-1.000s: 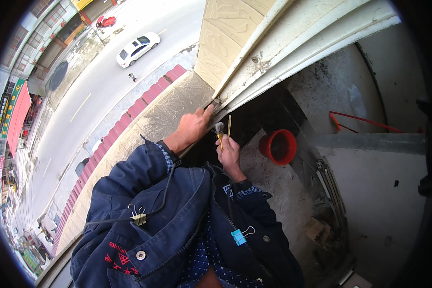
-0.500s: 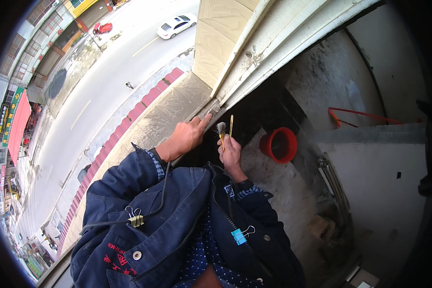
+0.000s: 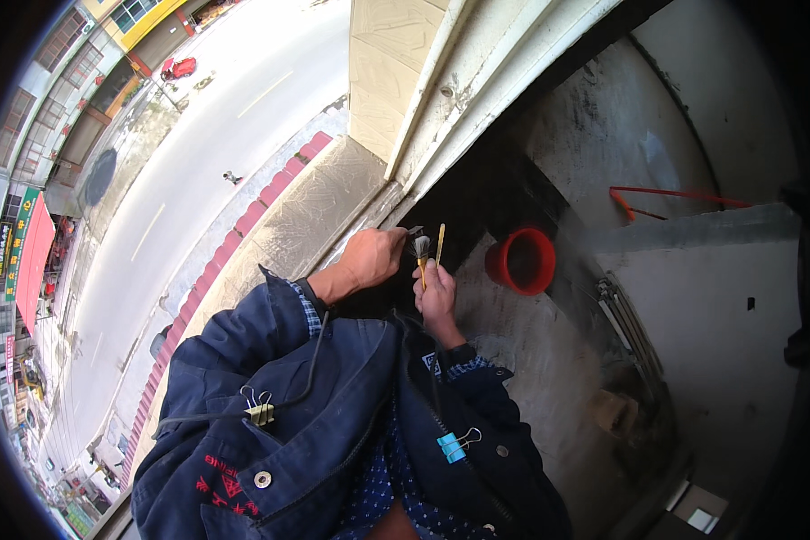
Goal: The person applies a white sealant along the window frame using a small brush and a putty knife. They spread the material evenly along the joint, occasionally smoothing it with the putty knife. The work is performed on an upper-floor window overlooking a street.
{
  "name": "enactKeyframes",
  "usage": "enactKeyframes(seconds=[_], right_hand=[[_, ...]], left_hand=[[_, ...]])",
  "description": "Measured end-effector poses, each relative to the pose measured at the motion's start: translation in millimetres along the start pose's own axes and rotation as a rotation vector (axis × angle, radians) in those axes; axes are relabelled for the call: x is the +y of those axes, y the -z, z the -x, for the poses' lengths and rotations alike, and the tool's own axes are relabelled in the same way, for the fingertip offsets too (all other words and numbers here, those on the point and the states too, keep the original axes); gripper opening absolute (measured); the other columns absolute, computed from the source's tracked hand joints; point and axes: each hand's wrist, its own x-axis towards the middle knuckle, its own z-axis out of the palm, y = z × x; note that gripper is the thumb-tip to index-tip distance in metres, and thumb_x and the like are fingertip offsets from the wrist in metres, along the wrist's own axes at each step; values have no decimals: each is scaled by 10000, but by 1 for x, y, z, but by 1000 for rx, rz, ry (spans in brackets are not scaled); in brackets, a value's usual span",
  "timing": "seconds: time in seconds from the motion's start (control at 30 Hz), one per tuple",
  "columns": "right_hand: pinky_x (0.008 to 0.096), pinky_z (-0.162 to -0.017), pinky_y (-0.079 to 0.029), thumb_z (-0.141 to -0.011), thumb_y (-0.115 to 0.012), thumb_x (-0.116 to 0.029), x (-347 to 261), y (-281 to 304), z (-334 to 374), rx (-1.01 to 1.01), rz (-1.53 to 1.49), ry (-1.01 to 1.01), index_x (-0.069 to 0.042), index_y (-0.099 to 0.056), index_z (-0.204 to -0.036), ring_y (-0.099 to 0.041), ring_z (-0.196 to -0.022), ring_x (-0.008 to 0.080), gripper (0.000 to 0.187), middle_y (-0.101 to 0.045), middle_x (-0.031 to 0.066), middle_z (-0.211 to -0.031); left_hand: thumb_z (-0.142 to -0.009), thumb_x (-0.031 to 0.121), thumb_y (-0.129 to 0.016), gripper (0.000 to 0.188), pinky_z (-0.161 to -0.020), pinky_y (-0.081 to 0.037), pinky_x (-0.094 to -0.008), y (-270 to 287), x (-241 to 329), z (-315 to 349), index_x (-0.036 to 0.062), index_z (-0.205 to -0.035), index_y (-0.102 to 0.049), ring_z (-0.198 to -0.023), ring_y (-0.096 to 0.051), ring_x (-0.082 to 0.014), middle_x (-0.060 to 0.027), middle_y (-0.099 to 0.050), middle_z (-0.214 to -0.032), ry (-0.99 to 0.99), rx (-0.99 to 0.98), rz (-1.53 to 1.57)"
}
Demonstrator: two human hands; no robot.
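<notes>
My left hand is closed, its fingers curled toward a small dark flat piece that looks like a scraper blade; its handle, if any, is hidden. Just beside it, my right hand grips a brush with grey bristles pointing up and a yellow handle. A thin yellow stick stands up from the same hand. The flat piece is close to the bristles; whether they touch I cannot tell. Both hands are by the inner side of a pale window frame with a dirty track.
Outside on the left, a tiled ledge and a red ribbed edging run above a street. Indoors at the right stands a red bucket on the floor. Long bars lie along the wall.
My left hand has drawn back from the window track toward the brush, and its outstretched finger has curled in. My right hand still holds the brush and stick at nearly the same place.
</notes>
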Motion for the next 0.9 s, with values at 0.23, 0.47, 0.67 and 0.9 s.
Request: enactKeyframes(seconds=[0.23,0.47,0.67,0.9], right_hand=[[225,-392,-272,-1082,-474,-435,-4,6,-13,-30,-20,-33,-72,-591,-874,-360,-431,40,435,-426,-55,-564],[227,-393,-284,-1079,-478,-439,-3,8,-19,-76,9,-54,-70,-594,-864,-372,-431,42,442,-435,-48,-563],[230,-376,-284,-1089,-457,-427,-7,4,-24,-126,103,-40,-70,-580,-884,-355,-417,50,430,-431,-37,-566],[231,-383,-278,-1080,-472,-455,-4,14,-19,-90,113,-52,-69,-583,-863,-368,-418,49,457,-428,-44,-553]], left_hand=[[-969,115,-598,269,-712,-559,-480,38,-26,41,51,-1224,-656,-842,-693,-422,-222,-712,-962,-155,93,33],[-949,122,-583,364,-633,-553,-481,56,-57,85,90,-1311,-604,-751,-673,-417,-182,-689,-912,-81,118,-124],[-848,122,-608,559,-625,-538,-489,38,-59,76,75,-1400,-533,-736,-665,-402,-172,-648,-891,-44,-29,-264],[-875,123,-554,572,-616,-523,-503,24,-62,20,69,-1442,-503,-703,-647,-415,-181,-632,-867,-106,-34,-273]])
